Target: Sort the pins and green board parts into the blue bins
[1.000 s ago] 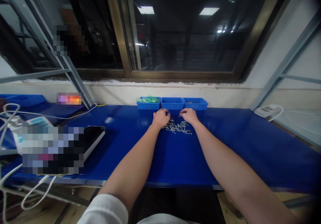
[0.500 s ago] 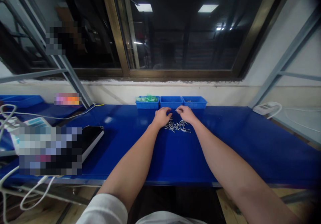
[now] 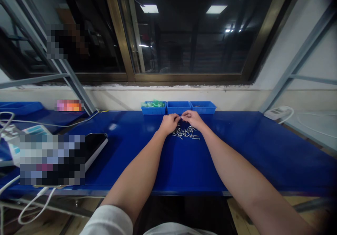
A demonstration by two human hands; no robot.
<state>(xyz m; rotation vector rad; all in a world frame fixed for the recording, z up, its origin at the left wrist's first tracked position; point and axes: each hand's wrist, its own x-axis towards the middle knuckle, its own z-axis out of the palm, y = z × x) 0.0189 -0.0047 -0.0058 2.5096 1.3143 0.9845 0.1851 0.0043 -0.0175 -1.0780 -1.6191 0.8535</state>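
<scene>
A loose pile of thin silvery screws (image 3: 185, 132) lies on the blue tabletop (image 3: 184, 168). Just beyond it, my left hand (image 3: 170, 122) and my right hand (image 3: 193, 118) meet almost fingertip to fingertip. Both are closed in a pinch, and whatever sits between the fingers is too small to make out. Behind the hands stand three blue bins in a row: the left bin (image 3: 154, 111) with green and clear plastic packets (image 3: 155, 103), the middle bin (image 3: 179, 106), and the right bin (image 3: 204, 110) with a few small metal pieces.
A dark flat device (image 3: 97, 142), partly blurred out, rests at the left with white cables (image 3: 37, 214) near it. A white power strip (image 3: 277, 113) is by the right frame post (image 3: 292, 73). The window (image 3: 195, 35) rises behind the table.
My right hand has moved slightly left and my left hand's fingertips have closed in, so the two now meet. The view has shifted a little; the screw pile looks the same.
</scene>
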